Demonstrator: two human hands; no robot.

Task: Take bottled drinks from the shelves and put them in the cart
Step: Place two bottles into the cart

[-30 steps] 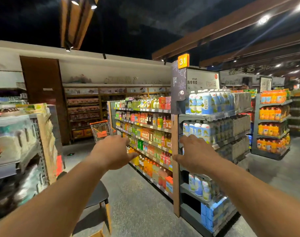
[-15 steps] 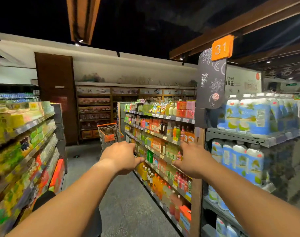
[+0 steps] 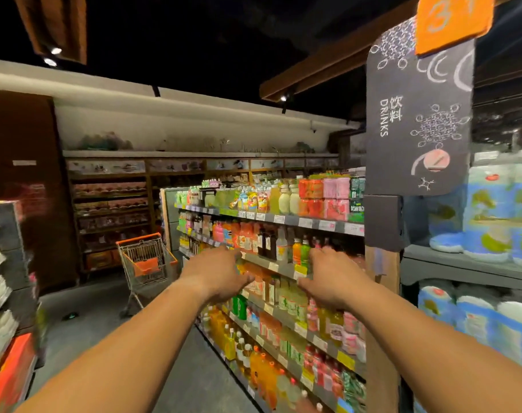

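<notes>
Both my arms reach forward at chest height with nothing in either hand. My left hand and my right hand hang in the air with loosely bent fingers, in front of the drinks shelves. Several rows of bottled drinks in orange, pink, green and yellow fill those shelves along the aisle's right side. A metal shopping cart with orange trim stands farther down the aisle, left of the shelves and beyond my left hand.
A dark "DRINKS" sign with an orange number tag hangs at the aisle end on the right. Large blue-and-white jugs fill the end shelf. Another product shelf lines the left. Brown wall shelving closes the far end.
I have walked forward into the drinks aisle; the shelves, sign and cart have grown closer. Both hands stay raised and hold nothing.
</notes>
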